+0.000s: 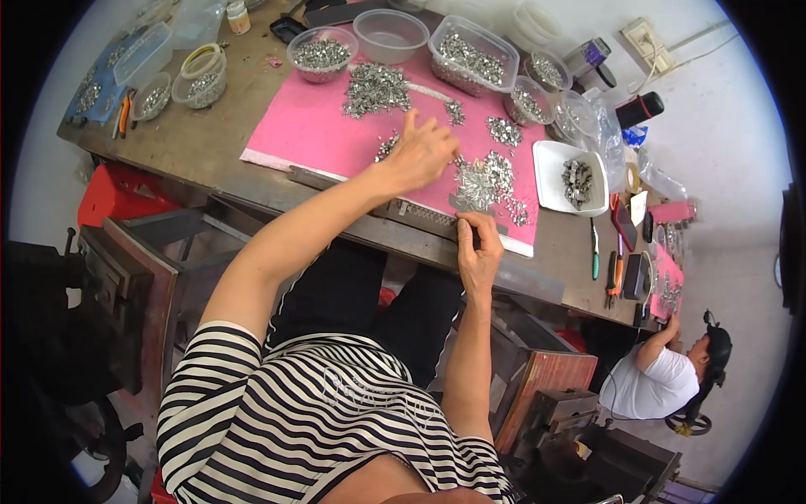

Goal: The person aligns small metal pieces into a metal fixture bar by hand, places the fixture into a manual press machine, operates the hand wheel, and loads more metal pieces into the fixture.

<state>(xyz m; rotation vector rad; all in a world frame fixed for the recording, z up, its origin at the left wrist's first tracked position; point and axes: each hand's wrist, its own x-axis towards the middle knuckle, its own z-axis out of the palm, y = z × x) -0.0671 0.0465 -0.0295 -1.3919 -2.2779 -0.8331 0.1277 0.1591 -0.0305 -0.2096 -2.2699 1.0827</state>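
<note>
My left hand hovers over the pink cloth, its fingers bent together toward the right. What they pinch, if anything, is too small to make out. Just below its fingertips lies a pile of small silvery metal pieces. Along the near edge of the cloth rests a toothed metal strip with a row of small parts set along it. My right hand grips this strip's right end between thumb and fingers. Part of a dark small heap shows behind my left wrist.
Clear plastic tubs of metal pieces line the far side, with a larger loose heap before them. A white dish sits right of the cloth, near pliers. A co-worker in white sits at the right.
</note>
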